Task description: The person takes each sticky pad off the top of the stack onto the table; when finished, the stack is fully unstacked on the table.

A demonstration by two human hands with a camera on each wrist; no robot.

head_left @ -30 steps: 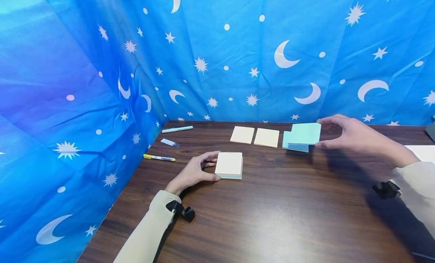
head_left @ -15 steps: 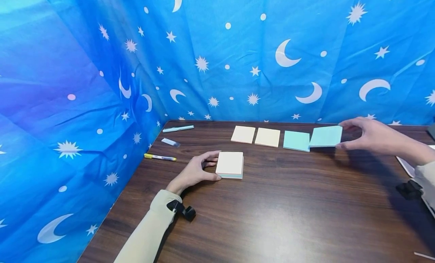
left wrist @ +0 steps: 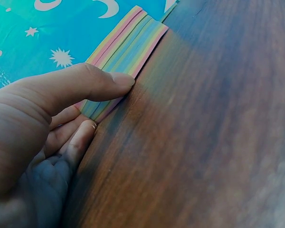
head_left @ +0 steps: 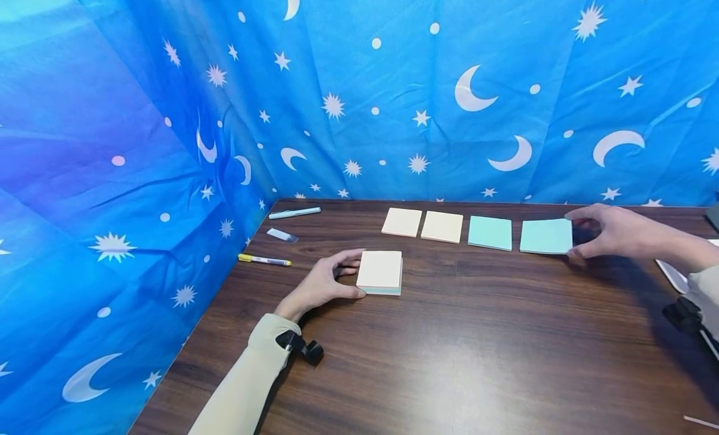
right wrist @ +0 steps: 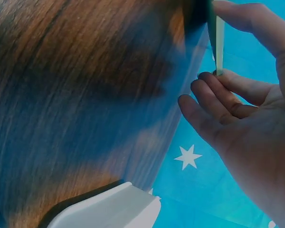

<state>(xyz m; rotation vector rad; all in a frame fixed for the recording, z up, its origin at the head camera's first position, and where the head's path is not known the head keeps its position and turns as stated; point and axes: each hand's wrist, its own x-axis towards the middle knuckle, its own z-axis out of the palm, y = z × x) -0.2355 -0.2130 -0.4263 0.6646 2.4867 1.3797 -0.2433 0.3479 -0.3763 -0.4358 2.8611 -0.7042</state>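
A thick pad of sticky notes (head_left: 380,272) with a pale top sheet lies on the dark wooden table (head_left: 460,354); its striped edge (left wrist: 126,52) shows in the left wrist view. My left hand (head_left: 322,283) grips the pad's left side, thumb (left wrist: 92,85) against its edge. My right hand (head_left: 609,231) pinches the right edge of a teal note (head_left: 546,236), also seen edge-on (right wrist: 219,42), low at the table. In a row to its left lie another teal note (head_left: 490,233) and two pale yellow notes (head_left: 442,226) (head_left: 401,222).
A light blue pen (head_left: 294,213), a clear cap (head_left: 281,236) and a yellow pen (head_left: 264,259) lie near the table's left edge. A white object (right wrist: 109,209) sits at the right edge. Blue moon-and-star cloth (head_left: 359,92) walls the back and left.
My right hand has carried the teal note rightward from above the first teal note and lowered it to the table beside it. The left hand and pad have stayed still.
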